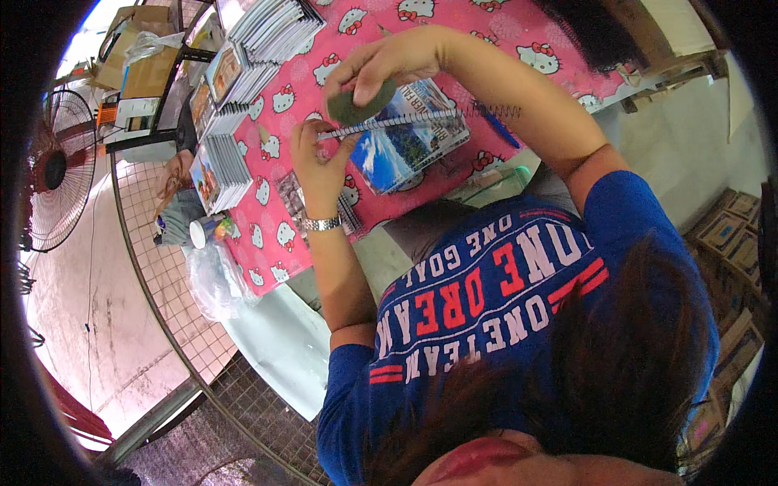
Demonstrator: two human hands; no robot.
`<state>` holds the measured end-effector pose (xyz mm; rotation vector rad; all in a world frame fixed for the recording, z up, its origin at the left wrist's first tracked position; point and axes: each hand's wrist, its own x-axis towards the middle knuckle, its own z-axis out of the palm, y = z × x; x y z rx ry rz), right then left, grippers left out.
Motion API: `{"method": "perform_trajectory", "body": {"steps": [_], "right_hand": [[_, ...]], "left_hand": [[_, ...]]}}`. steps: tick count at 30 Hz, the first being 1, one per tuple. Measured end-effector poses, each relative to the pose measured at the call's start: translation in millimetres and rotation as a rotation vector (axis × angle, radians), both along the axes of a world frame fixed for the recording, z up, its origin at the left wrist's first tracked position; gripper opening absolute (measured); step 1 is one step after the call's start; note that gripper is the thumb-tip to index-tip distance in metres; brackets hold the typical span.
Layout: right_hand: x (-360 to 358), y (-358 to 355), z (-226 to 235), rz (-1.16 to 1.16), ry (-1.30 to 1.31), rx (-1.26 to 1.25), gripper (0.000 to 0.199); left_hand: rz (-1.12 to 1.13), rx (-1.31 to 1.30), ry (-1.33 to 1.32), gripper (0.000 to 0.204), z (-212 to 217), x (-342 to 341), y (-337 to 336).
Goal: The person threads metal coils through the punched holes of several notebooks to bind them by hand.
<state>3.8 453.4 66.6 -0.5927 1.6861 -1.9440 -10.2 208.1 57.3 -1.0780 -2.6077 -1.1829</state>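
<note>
Notebook (409, 138) with wire spiral lies flat on desk (527, 32) under pink patterned cloth, spine edge turned toward person, so both hands reach it. Left hand (318, 158) pinches spiral end, fingers closed on wire, steadying it. Right hand (389, 65) above, fingers curled tight round dark green pad (361, 104) (foam or cloth, cannot tell), pressing near spiral. Notebook stacks (235, 97) crowd left side; loose spiral (496, 110) just right of notebook. Near desk edge close under left forearm; open cloth beyond, toward far right.
</note>
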Motion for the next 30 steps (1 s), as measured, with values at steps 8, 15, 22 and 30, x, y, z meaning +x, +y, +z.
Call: {"method": "perform_trajectory", "body": {"steps": [8,15,22,30], "right_hand": [[-3,-4,0,0.045,0.060,0.106,0.046],[0,2,5,0.033,0.067,0.027,0.040],[-14,20,-37,-0.161,0.137,0.515,0.051],[100,97,-165,-1.277,0.644,1.123,0.082]], "left_hand": [[-0.127,0.179,-0.200,0.030,-24,-20,-9],[-0.126,0.283,-0.415,0.036,-23,-14,-2],[-0.077,0.306,-0.413,0.034,-21,-9,0],[0.157,0.510,-0.370,0.020,-17,15,9]]}}
